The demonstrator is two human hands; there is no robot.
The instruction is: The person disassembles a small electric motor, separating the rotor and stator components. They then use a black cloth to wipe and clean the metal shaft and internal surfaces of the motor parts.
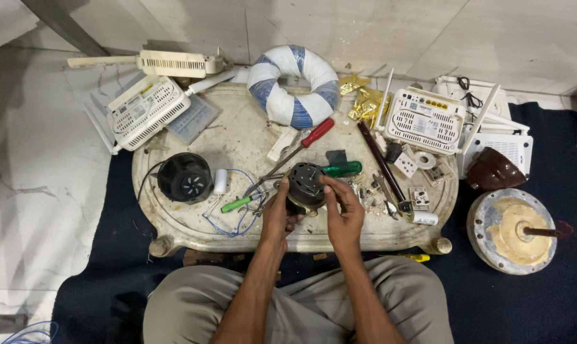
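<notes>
A small dark round fan motor (305,183) is held between both of my hands just above the near edge of a low white table (174,224). My left hand (277,216) grips it from the left and below. My right hand (342,210) closes on its right side, fingers curled over the top rim. A green-handled screwdriver (342,169) lies just behind the motor, and a red-handled screwdriver (301,146) lies at a slant further back. A second black motor (184,178) sits to the left with a white capacitor (220,181) and blue wires (237,220).
A blue and white taped ring (296,86) lies at the table's back. White routers (145,109) (425,121) sit at both back corners. A long dark rod (379,162), sockets and small parts lie to the right. A round metal fan housing (514,230) rests on the dark mat.
</notes>
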